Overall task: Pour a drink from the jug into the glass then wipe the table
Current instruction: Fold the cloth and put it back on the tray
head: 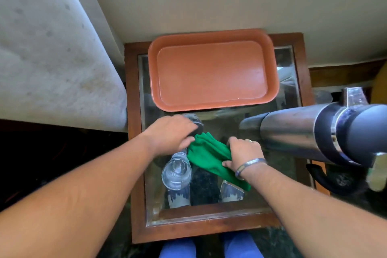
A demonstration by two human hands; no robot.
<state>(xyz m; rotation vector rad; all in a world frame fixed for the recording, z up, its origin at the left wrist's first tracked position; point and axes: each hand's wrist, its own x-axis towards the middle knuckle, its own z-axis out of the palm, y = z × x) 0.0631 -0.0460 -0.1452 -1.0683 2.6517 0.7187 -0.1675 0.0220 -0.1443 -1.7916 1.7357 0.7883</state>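
Both hands pinch a green cloth (211, 157) mid-bench (301, 65): left hand (170, 134) at its far corner, right hand (244, 154) at its right edge. The glass (177, 172) stands touching the cloth's left; steel jug (303, 132) at right edge; orange tray (211, 69) overhangs the far edge.

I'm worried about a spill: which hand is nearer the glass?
Left. The left hand hovers just beyond the glass, nearly over it. The right hand grips the green cloth off to the glass's right.
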